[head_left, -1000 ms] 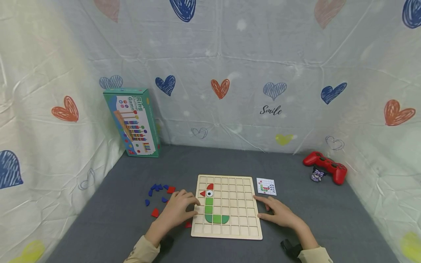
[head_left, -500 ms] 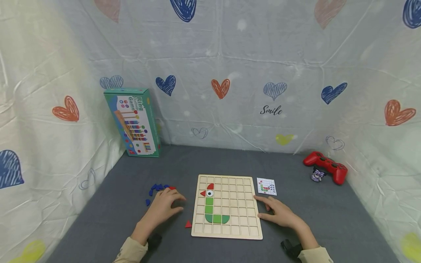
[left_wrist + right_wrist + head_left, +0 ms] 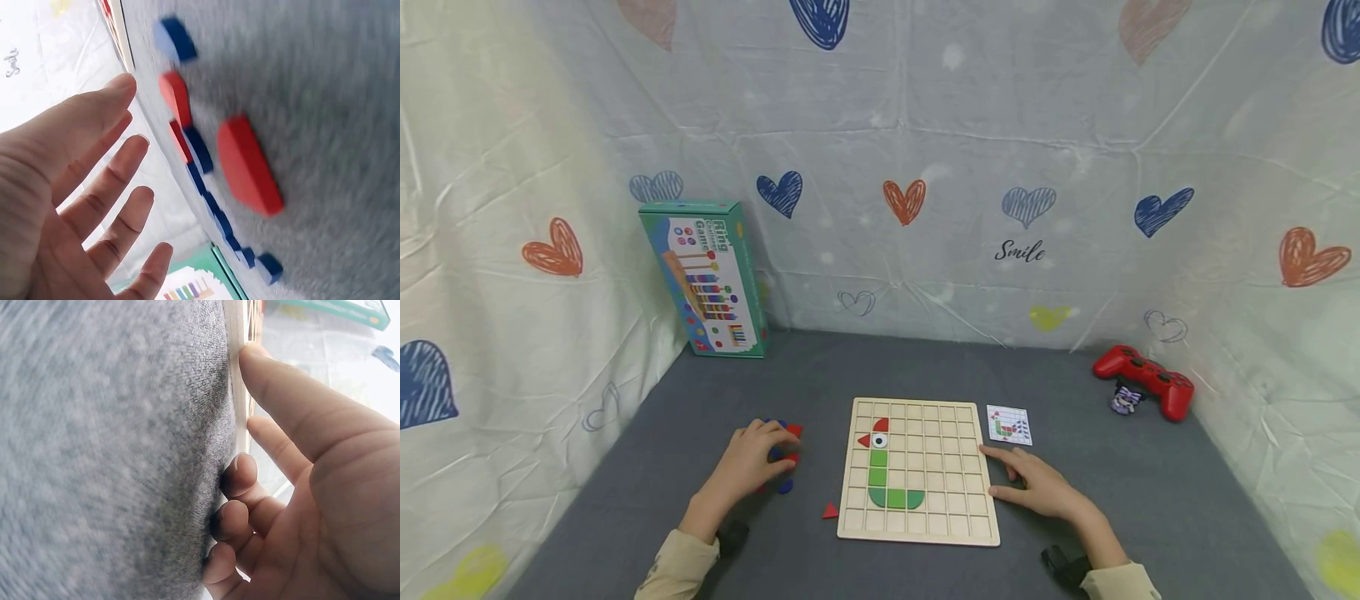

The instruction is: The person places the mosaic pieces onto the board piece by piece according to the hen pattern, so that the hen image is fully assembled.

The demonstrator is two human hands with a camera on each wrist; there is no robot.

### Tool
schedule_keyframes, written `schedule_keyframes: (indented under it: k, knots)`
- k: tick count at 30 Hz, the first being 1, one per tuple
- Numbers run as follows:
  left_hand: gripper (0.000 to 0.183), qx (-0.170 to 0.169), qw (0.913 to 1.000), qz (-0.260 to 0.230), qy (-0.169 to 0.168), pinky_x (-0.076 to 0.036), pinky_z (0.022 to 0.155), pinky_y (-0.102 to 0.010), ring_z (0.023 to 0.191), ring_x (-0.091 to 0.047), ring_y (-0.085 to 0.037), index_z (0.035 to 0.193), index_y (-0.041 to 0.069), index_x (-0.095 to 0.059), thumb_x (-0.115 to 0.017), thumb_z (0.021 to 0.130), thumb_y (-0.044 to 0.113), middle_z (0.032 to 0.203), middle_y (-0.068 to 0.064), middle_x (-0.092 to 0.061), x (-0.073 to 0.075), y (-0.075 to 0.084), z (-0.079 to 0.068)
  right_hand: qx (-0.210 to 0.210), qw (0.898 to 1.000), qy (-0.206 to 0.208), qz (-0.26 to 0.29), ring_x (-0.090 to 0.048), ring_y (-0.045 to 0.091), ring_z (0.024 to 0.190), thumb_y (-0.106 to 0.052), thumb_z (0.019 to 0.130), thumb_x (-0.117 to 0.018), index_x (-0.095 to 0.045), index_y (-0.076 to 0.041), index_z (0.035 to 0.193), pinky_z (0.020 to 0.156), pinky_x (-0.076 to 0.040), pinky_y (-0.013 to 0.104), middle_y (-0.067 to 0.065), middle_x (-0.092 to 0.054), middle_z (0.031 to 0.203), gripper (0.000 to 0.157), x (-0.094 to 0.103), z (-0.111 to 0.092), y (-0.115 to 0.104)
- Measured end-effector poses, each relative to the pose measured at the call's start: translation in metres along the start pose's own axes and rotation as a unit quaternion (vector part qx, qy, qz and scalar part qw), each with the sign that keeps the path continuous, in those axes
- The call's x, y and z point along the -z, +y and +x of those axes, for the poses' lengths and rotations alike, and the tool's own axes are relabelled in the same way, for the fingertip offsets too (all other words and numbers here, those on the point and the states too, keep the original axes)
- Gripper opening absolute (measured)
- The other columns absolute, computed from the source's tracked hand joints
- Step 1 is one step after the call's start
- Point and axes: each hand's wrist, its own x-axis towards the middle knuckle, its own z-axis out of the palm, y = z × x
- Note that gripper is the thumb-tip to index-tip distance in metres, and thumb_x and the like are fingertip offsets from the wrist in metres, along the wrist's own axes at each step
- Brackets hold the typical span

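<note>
My left hand point(image 3: 741, 462) hovers over a cluster of small red and blue pieces left of the board, fingers spread and nothing between them. In the left wrist view a red piece point(image 3: 250, 169) lies nearest, with a blue rounded piece point(image 3: 177, 39) and a broken row of others beyond the fingertips. The wooden grid board point(image 3: 947, 475) carries a bird-like figure: red pieces, an eye tile point(image 3: 879, 441), green squares point(image 3: 877, 477) and green rounded pieces. My right hand point(image 3: 1033, 483) touches the board's right edge with thumb and index finger; its other fingers bend under.
A red triangle point(image 3: 830, 511) lies just left of the board's lower corner. Beyond the right edge is a pattern card point(image 3: 1009, 426). A green toy box point(image 3: 711, 287) stands at back left; a red game controller point(image 3: 1142, 379) with a small figurine point(image 3: 1125, 401) lies back right.
My left hand has moved leftward from the board's left edge to above the loose pieces. The right hand and the pieces on the board have stayed put.
</note>
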Motion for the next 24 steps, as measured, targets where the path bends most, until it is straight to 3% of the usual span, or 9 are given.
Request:
schedule_keyframes:
  k: [14, 24]
  knots:
    - [0.029, -0.002, 0.9997, -0.001, -0.024, -0.039, 0.083, -0.054, 0.094, -0.051, -0.025, 0.1, 0.02, -0.07, -0.078, 0.073, 0.021, 0.098, 0.002, -0.061, -0.002, -0.025, 0.024, -0.002, 1.0, -0.004, 0.003, -0.028, -0.001, 0.063, -0.04, 0.084, -0.065, -0.048, -0.015, 0.136, 0.055, -0.026, 0.019, -0.004, -0.04, 0.076, 0.06, -0.001, 0.0, 0.003]
    - [0.028, -0.024, 0.9988, -0.015, -0.041, -0.038, 0.083, -0.054, 0.095, -0.051, -0.024, 0.102, 0.02, -0.069, -0.077, 0.075, 0.022, 0.099, 0.003, -0.061, 0.004, -0.034, 0.013, 0.003, 1.0, 0.003, 0.005, -0.023, -0.004, 0.063, -0.038, 0.083, -0.066, -0.048, -0.012, 0.135, 0.056, -0.027, 0.019, -0.004, -0.04, 0.075, 0.061, 0.001, 0.001, 0.001]
